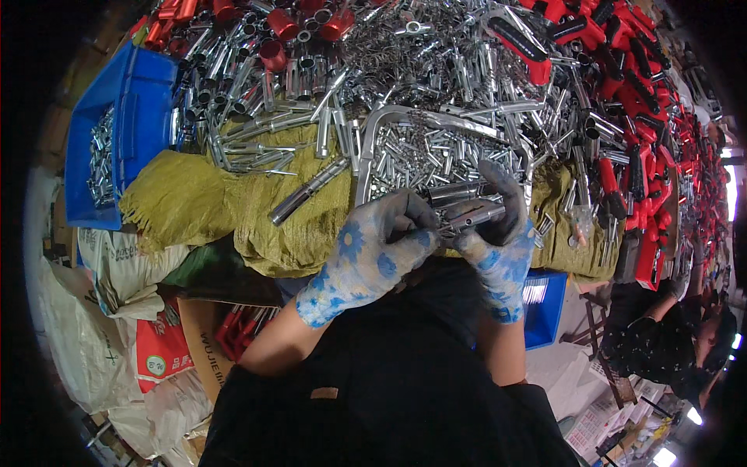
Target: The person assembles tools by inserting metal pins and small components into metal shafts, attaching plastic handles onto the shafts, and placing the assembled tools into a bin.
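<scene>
Both my hands wear grey gloves with blue patches. My left hand (377,249) is closed on the near end of a small shiny metal part. My right hand (498,233) grips a chrome metal tube (475,216) from the other side, so the two hands meet at its left end. They work just in front of a metal tray (372,132) filled with several small chrome pieces. The tray rests on a yellow woven sack (257,210) spread over the table.
A big heap of chrome tubes (436,62) covers the table behind the tray. Red-handled tools (646,101) pile up at the right. A blue bin (132,117) with metal parts stands left. Another blue bin (545,307) sits low right. Another person (669,342) sits at right.
</scene>
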Action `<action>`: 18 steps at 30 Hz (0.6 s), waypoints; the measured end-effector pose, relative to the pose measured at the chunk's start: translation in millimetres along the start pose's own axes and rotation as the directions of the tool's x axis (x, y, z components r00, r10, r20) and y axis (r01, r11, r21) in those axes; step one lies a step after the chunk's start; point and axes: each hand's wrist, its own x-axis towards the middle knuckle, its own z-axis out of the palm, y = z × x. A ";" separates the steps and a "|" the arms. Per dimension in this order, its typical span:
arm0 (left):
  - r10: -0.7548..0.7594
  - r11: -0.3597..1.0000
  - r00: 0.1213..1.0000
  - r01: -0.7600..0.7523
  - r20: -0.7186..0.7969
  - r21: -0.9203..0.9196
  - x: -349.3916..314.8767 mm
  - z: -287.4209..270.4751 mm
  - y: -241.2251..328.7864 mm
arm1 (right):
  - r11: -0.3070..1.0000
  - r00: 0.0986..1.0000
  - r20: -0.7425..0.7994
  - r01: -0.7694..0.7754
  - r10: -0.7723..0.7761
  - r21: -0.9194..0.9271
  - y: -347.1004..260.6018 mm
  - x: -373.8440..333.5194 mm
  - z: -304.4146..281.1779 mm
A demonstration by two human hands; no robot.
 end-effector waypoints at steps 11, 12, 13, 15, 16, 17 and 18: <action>-0.060 0.925 0.990 0.005 0.132 0.380 -6.5 -9.6 23.7 | 0.998 0.998 0.019 -0.064 0.063 0.007 -2.3 -6.3 1.3; -0.073 0.939 0.987 0.020 0.141 0.342 -6.7 -9.9 22.2 | 0.998 0.998 0.021 -0.064 0.063 0.007 -2.5 -6.3 1.3; -0.085 0.952 0.985 0.036 0.151 0.304 -7.2 -10.1 21.4 | 0.997 0.997 0.026 -0.072 0.072 0.006 -2.6 -6.3 0.9; -0.022 0.923 0.994 -0.023 0.111 0.384 -7.8 -5.9 23.5 | 0.997 0.996 0.027 -0.082 0.082 0.002 -1.8 -6.3 -1.4; 0.046 0.883 0.996 -0.075 0.075 0.464 -8.4 -3.2 23.9 | 0.997 0.997 0.020 -0.070 0.070 -0.025 -0.2 -6.3 -3.0; 0.047 0.882 0.996 -0.075 0.073 0.464 -9.6 -0.4 21.0 | 0.997 0.998 0.016 -0.057 0.058 -0.050 0.5 -6.0 -3.7; 0.158 0.874 0.987 -0.154 0.031 0.461 -11.0 2.4 15.8 | 0.997 0.998 0.018 -0.056 0.057 -0.049 0.1 -6.0 -2.9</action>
